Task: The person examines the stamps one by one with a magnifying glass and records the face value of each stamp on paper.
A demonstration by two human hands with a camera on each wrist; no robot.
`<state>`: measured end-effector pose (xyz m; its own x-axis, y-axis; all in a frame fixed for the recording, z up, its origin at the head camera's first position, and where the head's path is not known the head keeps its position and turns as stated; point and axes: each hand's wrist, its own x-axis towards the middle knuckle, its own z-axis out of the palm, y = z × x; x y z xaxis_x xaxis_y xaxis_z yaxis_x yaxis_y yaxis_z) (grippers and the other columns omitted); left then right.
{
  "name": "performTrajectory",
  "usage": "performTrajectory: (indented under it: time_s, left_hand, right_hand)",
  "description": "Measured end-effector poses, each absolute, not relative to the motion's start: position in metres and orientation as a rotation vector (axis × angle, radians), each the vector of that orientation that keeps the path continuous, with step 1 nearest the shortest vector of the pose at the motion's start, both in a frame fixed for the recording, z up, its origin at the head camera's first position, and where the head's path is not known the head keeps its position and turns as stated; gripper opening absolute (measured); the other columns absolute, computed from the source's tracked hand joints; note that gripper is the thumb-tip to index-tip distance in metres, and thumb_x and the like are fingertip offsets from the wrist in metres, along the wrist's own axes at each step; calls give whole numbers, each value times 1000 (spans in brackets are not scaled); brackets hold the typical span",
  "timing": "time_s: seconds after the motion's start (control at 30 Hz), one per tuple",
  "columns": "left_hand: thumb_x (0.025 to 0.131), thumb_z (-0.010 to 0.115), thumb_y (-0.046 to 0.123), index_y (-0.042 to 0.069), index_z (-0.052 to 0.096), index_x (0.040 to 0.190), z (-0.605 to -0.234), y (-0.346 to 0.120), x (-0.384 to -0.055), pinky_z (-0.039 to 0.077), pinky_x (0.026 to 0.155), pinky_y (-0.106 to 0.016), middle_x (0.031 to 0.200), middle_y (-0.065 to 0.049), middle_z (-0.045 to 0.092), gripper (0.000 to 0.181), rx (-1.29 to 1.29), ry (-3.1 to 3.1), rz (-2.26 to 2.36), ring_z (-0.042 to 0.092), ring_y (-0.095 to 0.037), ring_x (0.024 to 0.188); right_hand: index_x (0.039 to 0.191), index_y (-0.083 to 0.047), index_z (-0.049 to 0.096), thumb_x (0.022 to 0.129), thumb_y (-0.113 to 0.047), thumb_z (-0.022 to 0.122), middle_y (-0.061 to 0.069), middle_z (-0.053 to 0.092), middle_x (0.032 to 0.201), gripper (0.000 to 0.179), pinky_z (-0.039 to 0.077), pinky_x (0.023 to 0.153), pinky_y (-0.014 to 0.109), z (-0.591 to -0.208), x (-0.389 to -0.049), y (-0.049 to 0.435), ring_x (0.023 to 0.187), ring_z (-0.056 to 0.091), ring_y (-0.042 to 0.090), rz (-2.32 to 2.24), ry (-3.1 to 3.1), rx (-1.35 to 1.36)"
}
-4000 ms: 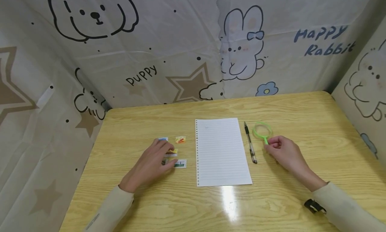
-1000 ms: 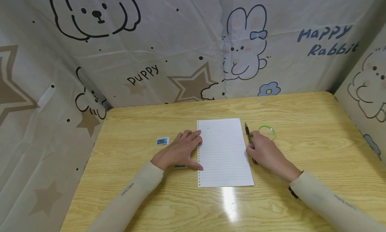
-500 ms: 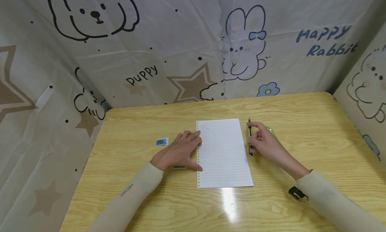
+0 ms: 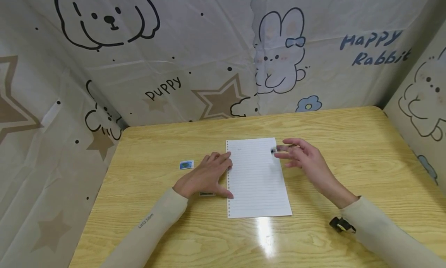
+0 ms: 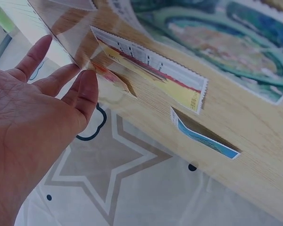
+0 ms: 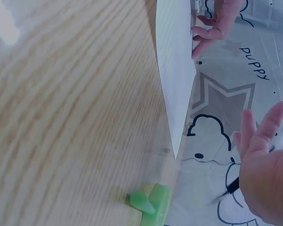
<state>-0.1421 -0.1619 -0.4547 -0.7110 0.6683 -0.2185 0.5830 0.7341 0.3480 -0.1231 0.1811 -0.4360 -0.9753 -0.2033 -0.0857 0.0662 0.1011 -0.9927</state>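
My left hand (image 4: pixel 209 175) rests its spread fingertips on the punched left edge of a lined sheet of paper (image 4: pixel 256 186). Over the sheet's upper right edge, my right hand (image 4: pixel 306 157) holds a black pen (image 4: pixel 282 147) between its fingers, blurred and lying nearly crosswise. The right wrist view shows the pen's dark end (image 6: pixel 233 186) sticking out past the palm. Beside and below my left hand lie several stamps: a blue one (image 4: pixel 186 164) in plain sight, another (image 4: pixel 207 193) partly covered by the wrist, and a yellow-and-red one (image 5: pixel 155 70) in the left wrist view.
A green magnifying glass (image 6: pixel 154 207) lies on the table right of the sheet, hidden behind my right hand in the head view. The wooden table (image 4: pixel 156 144) meets a cloth backdrop (image 4: pixel 209 47) with cartoon prints at its back and sides.
My left hand has gone from the stamps to the paper's edge. My right hand has let go of the magnifying glass, picked up the pen, lifted it and turned it from upright to crosswise.
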Motion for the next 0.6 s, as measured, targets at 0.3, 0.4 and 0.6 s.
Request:
performTrajectory:
  time_s: [0.3, 0.4, 0.6]
  left_hand:
    - [80, 92, 65, 10, 57, 137, -455, -163, -141, 30, 118, -60, 173, -18, 34, 86, 974, 2613, 338, 35, -39, 148]
    - [80, 92, 65, 11, 57, 136, -455, -163, -142, 30, 118, -60, 173, -18, 34, 86, 975, 2611, 336, 35, -39, 149]
    - [80, 92, 65, 12, 56, 135, -455, -162, -142, 30, 119, -60, 174, -17, 33, 85, 968, 2607, 330, 35, -39, 150]
  right_hand:
    - [136, 3, 61, 114, -28, 64, 6, 81, 121, 39, 53, 64, 21, -434, -123, 179, 102, 80, 16, -2049, 2066, -64]
    - [137, 8, 60, 116, -31, 58, 6, 82, 114, 44, 51, 60, 21, -433, -122, 177, 94, 80, 15, -2023, 2090, -68]
    - [138, 11, 59, 119, -40, 47, 6, 77, 93, 56, 47, 52, 25, -432, -118, 174, 67, 67, 12, -1987, 2138, -49]
